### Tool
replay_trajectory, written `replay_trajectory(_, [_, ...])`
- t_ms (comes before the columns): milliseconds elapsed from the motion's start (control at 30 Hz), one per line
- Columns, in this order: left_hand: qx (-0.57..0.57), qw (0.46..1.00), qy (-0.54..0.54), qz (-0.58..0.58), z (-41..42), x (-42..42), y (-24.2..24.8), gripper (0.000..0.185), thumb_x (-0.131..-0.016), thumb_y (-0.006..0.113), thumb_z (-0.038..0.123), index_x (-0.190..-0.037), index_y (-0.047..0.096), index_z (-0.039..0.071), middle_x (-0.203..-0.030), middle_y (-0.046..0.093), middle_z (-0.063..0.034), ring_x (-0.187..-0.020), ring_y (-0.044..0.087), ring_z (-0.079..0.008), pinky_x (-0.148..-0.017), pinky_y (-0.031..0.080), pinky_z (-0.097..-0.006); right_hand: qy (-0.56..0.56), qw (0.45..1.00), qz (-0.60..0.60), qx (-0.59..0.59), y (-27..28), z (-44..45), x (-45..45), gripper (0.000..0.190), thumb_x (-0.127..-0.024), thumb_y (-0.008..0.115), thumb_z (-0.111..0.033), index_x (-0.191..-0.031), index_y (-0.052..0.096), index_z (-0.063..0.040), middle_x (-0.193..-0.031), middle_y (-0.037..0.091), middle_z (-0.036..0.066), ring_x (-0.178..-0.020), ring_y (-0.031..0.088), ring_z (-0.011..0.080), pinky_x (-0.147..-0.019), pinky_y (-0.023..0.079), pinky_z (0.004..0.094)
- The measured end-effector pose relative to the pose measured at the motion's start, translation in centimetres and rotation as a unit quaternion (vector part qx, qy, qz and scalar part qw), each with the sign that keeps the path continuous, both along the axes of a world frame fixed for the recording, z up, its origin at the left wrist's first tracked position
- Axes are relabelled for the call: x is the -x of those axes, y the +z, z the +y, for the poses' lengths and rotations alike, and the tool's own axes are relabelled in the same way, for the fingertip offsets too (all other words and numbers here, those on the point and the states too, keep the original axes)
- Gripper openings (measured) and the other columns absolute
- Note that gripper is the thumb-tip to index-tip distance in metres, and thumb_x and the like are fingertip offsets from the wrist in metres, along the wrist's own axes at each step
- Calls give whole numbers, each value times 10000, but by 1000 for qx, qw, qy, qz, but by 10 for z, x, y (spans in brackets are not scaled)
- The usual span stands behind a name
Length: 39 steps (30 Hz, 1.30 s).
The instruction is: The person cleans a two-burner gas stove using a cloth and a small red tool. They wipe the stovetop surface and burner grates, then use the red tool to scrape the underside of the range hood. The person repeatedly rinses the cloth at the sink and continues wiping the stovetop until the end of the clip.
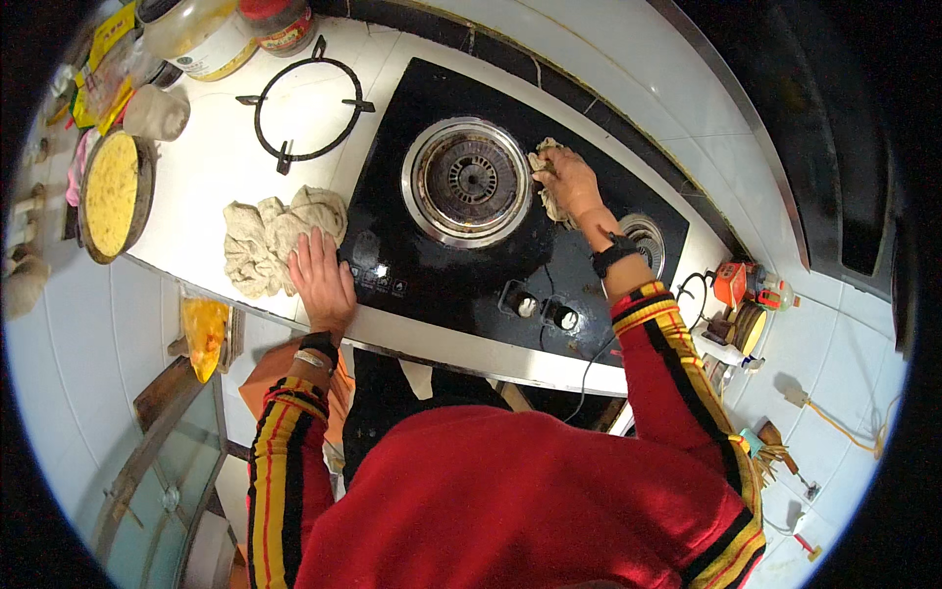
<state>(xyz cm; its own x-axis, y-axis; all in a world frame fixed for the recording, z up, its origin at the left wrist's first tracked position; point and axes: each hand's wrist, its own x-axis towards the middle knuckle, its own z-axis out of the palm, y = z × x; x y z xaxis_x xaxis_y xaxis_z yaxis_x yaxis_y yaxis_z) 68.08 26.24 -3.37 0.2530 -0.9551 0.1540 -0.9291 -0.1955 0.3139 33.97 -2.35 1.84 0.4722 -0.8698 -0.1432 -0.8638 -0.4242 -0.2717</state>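
Observation:
A black glass gas hob (449, 272) is set into the white countertop before me. My right hand (572, 180) grips a crumpled beige cloth (556, 210) against the glass, to the right of the large burner (472, 179). That burner has a steel ring and a browned, stained bowl. Flat at the hob's left front edge lies my left hand (322, 283), its fingertips on a bunched beige cloth (257, 247) and its fingers extended without grasping it. My right forearm partly covers a second burner (646, 239). Two control knobs (525, 305) sit near the front.
A black pan support (257, 125) lies on the countertop left of the hob. Jars (210, 40), a cup (157, 113) and a round yellow-faced container (110, 195) crowd the far left. Another pan support (681, 302) and bottles (776, 294) stand at right. A cable (586, 379) crosses the front edge.

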Motion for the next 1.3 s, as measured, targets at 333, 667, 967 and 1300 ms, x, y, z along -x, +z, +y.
replay_trajectory(333, [-2,1000,3,-8,0,0,-3,509,-915,475,185,-1377,458,-27,-1519,361,-198,-1439,251,-402,-1162,133,-561,21,999,32,-7,0,-23,-6,376,-857,704,-361,-1051,600,-57,-957,651,186,-919,636,392,-772,501,470])
replay_trajectory(667, [14,1000,3,-28,0,1,-4,508,-925,474,187,-1388,452,-21,-1532,359,-186,-1439,265,-385,-1166,140,-549,120,992,31,3,-4,-19,7,436,-805,753,-234,-1146,565,-39,-1105,621,203,-1030,605,399,-860,500,467])
replay_trajectory(967, [13,1000,6,-16,1,0,-4,515,-915,485,183,-1391,455,-11,-1532,354,-181,-1445,251,-381,-1174,133,-538,131,985,111,-15,-6,-31,0,404,-882,661,-284,-1179,546,-36,-1089,618,202,-1010,610,391,-835,503,462])
replay_trajectory(1300, [6,1000,10,-22,1,0,-3,506,-918,476,186,-1382,464,-14,-1519,370,-193,-1442,256,-383,-1168,138,-542,179,981,56,51,-11,-48,-12,257,-873,654,-216,-1012,591,-9,-973,657,203,-879,661,383,-729,539,463])
